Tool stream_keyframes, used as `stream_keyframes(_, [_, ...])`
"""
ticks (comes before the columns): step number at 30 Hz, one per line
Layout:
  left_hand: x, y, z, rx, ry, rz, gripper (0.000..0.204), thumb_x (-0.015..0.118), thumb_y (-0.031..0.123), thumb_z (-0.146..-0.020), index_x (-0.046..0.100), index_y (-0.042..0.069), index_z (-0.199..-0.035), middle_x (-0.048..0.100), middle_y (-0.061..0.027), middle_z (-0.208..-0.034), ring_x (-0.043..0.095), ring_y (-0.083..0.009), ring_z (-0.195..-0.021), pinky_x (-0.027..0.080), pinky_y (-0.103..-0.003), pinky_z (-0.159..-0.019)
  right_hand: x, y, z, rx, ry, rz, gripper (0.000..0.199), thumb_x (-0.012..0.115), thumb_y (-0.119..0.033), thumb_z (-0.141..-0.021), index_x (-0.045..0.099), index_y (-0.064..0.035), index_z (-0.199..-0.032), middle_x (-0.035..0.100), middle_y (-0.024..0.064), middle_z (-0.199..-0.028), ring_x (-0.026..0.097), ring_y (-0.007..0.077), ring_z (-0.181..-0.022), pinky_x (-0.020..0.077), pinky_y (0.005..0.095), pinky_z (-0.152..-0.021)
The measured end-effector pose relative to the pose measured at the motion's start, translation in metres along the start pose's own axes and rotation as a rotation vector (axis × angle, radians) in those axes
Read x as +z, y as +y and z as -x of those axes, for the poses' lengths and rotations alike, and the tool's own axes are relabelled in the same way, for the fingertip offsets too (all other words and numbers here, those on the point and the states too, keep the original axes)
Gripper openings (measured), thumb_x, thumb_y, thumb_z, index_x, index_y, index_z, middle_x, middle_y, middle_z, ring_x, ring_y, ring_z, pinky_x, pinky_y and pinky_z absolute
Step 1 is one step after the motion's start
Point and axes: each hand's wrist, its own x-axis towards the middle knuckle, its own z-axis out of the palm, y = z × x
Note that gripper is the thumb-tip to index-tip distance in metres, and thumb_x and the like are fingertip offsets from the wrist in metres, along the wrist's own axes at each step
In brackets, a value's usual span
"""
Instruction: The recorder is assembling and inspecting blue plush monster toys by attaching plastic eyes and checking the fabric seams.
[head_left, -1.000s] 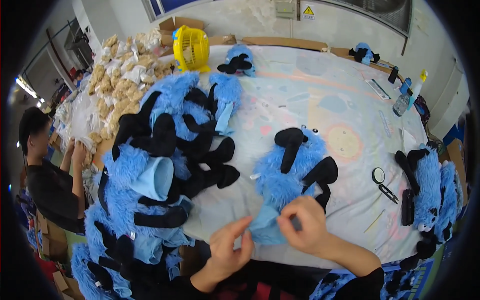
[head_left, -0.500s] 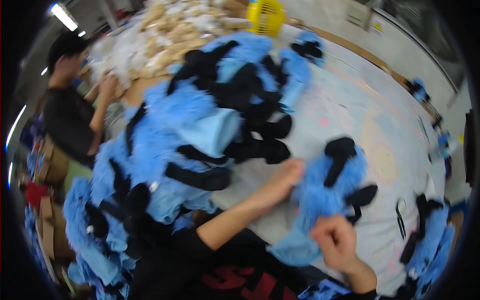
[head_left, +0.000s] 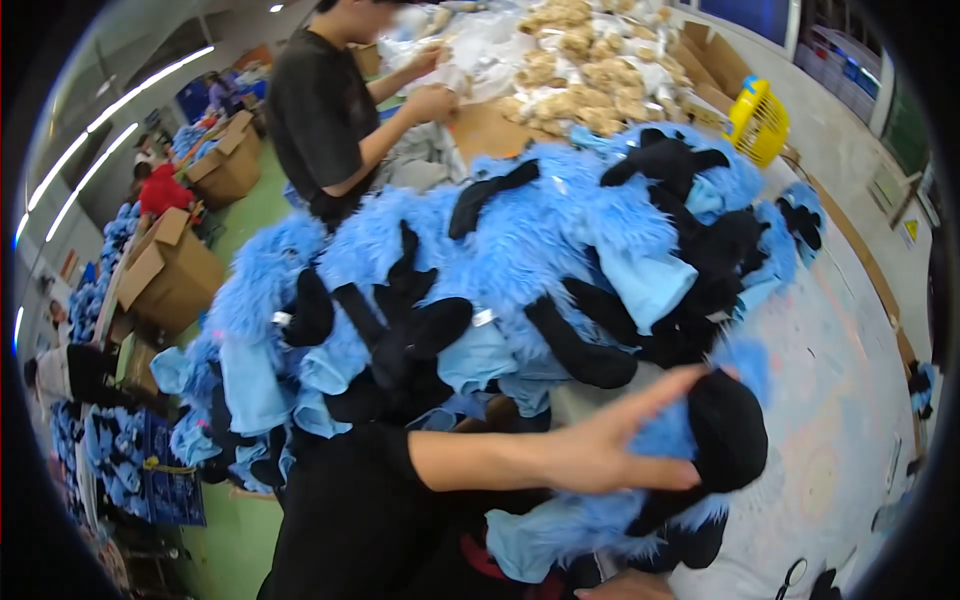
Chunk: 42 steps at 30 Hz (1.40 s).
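A blue furry plush toy skin [head_left: 728, 430] with black limbs and a smooth light-blue part is in front of me, over the table's near edge. My left hand [head_left: 590, 455] reaches across it from the left, closed round its blue fur and black part between thumb and fingers. Low at the picture's edge, my right hand [head_left: 635, 585] lies just below the same skin; its fingers are mostly cut off or covered. A large pile of similar blue and black plush skins [head_left: 510, 235] lies just beyond my left forearm.
The pale, stained table [head_left: 820, 370] stretches to the right, with small scissors [head_left: 792, 576] near its front. A yellow fan [head_left: 757, 122] stands behind the pile, near tan and white plush pieces [head_left: 595, 60]. A person [head_left: 320, 115] works at far left; cardboard boxes [head_left: 172, 270] stand beyond.
My view has swung left, bringing more of the pile into sight. My left hand has come onto the plush skin and grips it. My right hand has dropped to the lower edge.
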Motion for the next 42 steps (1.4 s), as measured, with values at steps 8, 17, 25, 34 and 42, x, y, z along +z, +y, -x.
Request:
stream_keyframes(8, [-0.112, 0.13, 0.068, 0.677, 0.285, 0.131, 0.053, 0.058, 0.006, -0.08, 0.038, 0.005, -0.129, 0.058, -0.0072, -0.106, 0.056, -0.0155, -0.09, 0.043, -0.024, -0.082, -0.012, 0.173, 0.056, 0.023, -0.633, 0.2, 0.041, 0.059, -0.008, -0.076, 0.051, -0.0003, -0.115, 0.06, 0.0131, -0.089, 0.056, 0.023, -0.072, 0.0444, 0.0281, -0.067])
stream_keyframes(17, [-0.181, 0.088, 0.106, 0.384, 0.89, 0.308, 0.047, 0.056, 0.01, -0.084, 0.039, 0.003, -0.127, 0.054, -0.0113, -0.116, 0.055, -0.0209, -0.1, 0.041, -0.032, -0.091, -0.022, 0.129, 0.005, 0.157, -0.258, -0.251, 0.044, 0.055, -0.013, -0.08, 0.045, 0.001, -0.121, 0.058, 0.013, -0.09, 0.055, 0.0205, -0.075, 0.0439, 0.0277, -0.068])
stream_keyframes(25, [-0.119, 0.193, 0.258, 0.518, 1.072, -0.344, 0.034, 0.053, 0.017, -0.087, 0.05, 0.001, -0.117, 0.058, -0.0125, -0.104, 0.058, -0.0181, -0.088, 0.048, -0.029, -0.079, -0.014, 0.086, -0.014, 0.297, 0.084, -0.396, 0.041, 0.051, -0.015, -0.086, 0.042, 0.0008, -0.122, 0.057, 0.012, -0.089, 0.053, 0.0181, -0.074, 0.0431, 0.0259, -0.069])
stream_keyframes(34, [-0.213, 0.15, 0.38, 0.037, 1.164, -0.493, 0.041, 0.05, 0.013, -0.085, 0.047, 0.0, -0.123, 0.049, -0.0146, -0.124, 0.049, -0.0253, -0.111, 0.038, -0.034, -0.095, 0.008, 0.087, -0.025, 0.189, 0.138, -0.462, 0.039, 0.049, -0.018, -0.089, 0.042, -0.0001, -0.123, 0.057, 0.0109, -0.089, 0.052, 0.0169, -0.073, 0.0426, 0.0249, -0.069])
stream_keyframes(42, [-0.254, 0.187, 0.413, -0.923, 1.32, -1.537, 0.036, 0.048, 0.014, -0.082, 0.052, 0.002, -0.115, 0.057, -0.013, -0.112, 0.054, -0.0244, -0.097, 0.042, -0.033, -0.086, 0.006, 0.115, -0.011, 0.273, 0.117, -0.426, 0.038, 0.047, -0.022, -0.091, 0.044, 0.0005, -0.121, 0.057, 0.0102, -0.088, 0.052, 0.0164, -0.072, 0.0426, 0.0247, -0.068])
